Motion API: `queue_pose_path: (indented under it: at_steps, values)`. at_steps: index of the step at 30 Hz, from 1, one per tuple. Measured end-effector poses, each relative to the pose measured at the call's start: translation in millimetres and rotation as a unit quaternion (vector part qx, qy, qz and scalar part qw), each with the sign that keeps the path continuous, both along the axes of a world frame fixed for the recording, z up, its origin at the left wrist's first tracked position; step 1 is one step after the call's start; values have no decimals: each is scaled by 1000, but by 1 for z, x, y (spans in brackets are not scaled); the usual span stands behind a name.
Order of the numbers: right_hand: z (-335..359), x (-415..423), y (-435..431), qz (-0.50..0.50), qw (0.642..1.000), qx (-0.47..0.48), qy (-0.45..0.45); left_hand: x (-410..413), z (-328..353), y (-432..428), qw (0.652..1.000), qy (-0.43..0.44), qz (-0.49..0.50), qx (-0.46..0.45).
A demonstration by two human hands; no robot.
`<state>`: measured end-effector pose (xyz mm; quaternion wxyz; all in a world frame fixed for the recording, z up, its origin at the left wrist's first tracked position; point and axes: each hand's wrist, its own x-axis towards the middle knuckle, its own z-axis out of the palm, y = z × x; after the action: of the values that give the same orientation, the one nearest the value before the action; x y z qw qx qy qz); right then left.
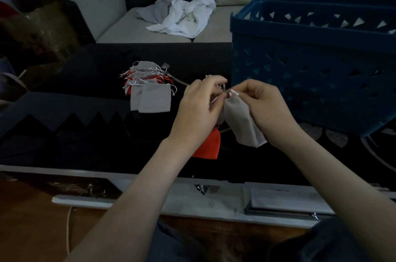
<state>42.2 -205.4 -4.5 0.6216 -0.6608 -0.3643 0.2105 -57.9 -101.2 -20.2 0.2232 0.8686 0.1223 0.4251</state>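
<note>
A small grey drawstring pouch (241, 122) hangs above the black table (85, 133), held up at its gathered mouth. My right hand (261, 107) grips the pouch's neck and side. My left hand (199, 109) pinches at the mouth, where thin white strings show. Under my hands an orange pouch (209, 145) lies flat on the table, partly hidden by my left wrist. A pile of grey and orange pouches (147, 88) with white strings sits to the left of my hands.
A large blue plastic basket (310, 64) stands on the table's right side, close to my right hand. Crumpled white and grey cloths (182, 13) lie on the sofa behind. A brown bag (40, 28) sits at the far left. The table's white front edge (128, 178) runs below my forearms.
</note>
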Motion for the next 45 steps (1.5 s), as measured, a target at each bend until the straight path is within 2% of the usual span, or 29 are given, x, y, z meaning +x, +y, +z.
queue_pose_path:
  at_steps: [3,7,13,18,22,26,31,35,41,43,45]
  values:
    - [-1,-1,1,-13,1000,-14,-18,-3,0,-2,999,1,-13,-49]
    - [0,-3,3,-13,998,-22,-59,-3,-1,-1,1000,22,2,-23]
    - [-5,3,8,-35,996,-39,-68,-3,-1,3,996,49,71,28]
    - [-12,14,10,-66,992,-65,-80,-5,1,7,996,54,55,-49]
    - [-17,20,13,-74,993,-83,-44,-6,5,1,989,56,17,-136]
    - [-17,21,16,-61,995,-73,25,-4,7,-1,977,69,37,-198]
    - [-7,13,12,50,992,1,119,-4,9,5,964,88,89,-234]
    - [-9,7,12,124,988,-74,63,-3,7,7,963,43,125,-235]
    - [-19,7,20,119,984,-117,64,-1,1,8,961,35,116,-250]
    - [-21,5,20,132,982,-129,31,-1,0,13,954,21,117,-276]
    - [-21,2,21,123,983,-136,-24,-2,-3,20,933,-3,100,-347]
